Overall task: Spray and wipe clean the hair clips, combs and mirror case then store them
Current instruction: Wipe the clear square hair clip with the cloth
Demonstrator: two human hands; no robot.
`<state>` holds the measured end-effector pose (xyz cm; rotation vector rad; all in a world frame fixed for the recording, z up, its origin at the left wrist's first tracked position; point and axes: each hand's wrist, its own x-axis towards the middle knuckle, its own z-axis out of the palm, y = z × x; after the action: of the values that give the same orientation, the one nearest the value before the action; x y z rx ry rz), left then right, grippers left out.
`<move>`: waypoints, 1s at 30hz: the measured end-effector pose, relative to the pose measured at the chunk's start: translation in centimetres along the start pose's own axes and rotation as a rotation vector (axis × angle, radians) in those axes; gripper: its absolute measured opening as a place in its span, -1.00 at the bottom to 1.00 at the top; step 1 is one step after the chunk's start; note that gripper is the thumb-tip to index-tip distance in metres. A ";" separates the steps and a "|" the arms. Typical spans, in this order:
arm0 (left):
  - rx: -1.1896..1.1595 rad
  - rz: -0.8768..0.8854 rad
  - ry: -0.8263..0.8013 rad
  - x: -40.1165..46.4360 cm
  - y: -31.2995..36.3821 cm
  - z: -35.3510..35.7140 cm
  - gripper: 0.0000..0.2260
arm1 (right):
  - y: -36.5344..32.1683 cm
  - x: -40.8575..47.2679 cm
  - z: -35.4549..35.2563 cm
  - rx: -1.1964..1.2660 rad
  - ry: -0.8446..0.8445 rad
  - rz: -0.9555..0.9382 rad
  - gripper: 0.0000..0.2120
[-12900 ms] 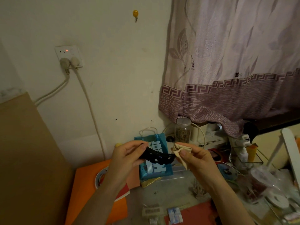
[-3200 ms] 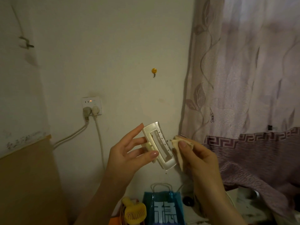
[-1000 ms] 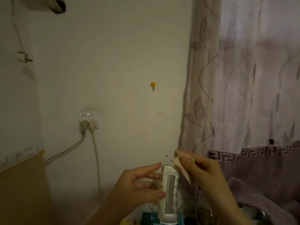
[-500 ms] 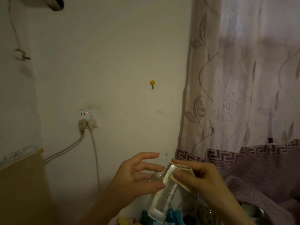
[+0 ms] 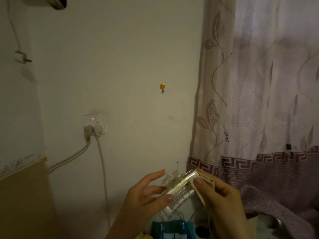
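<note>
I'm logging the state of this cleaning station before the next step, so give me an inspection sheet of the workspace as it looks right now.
Surface: hardly in view; only a dim strip at the bottom edge.
Job's things: cream hair clip held up in front of the wall, tilted; beige cloth pressed against its upper end.
Clutter: blue paper bag below the hands; something yellow beside it, too cut off to name.
Hands: left hand holds the clip with thumb and fingers; right hand pinches the cloth onto the clip.
Cables: two plugs in the wall socket, their cables running down the wall.
Surroundings: smiley wall hook; patterned curtain on the right; brown board on the left.
</note>
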<state>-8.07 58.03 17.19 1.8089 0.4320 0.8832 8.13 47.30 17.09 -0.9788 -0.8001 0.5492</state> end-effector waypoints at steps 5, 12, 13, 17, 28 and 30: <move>-0.031 0.020 0.005 -0.6 -0.1 0.5 -0.40 | 0.7 -0.3 -0.1 0.031 0.058 -0.005 -0.68; -0.024 0.027 -0.008 -0.5 0.1 0.3 -0.37 | 0.5 -0.4 0.0 0.037 0.100 -0.033 -0.67; -0.021 0.030 -0.006 -0.5 0.2 0.3 -0.38 | 0.4 -0.4 0.0 0.031 0.095 -0.044 -0.67; -0.031 0.036 0.028 -0.3 0.4 -0.1 -0.43 | -0.3 -0.1 -0.3 -0.010 0.112 -0.192 -0.64; -0.052 0.070 0.055 0.1 0.6 0.3 -0.47 | 0.5 1.1 0.1 -0.304 0.135 -0.456 -0.65; -0.048 0.070 0.062 0.1 0.6 0.2 -0.48 | 0.6 1.6 -0.5 -0.317 0.175 -0.423 -0.70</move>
<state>-7.90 57.76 17.72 1.7652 0.3853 0.9926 9.45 48.53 16.92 -1.0898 -0.9203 -0.0316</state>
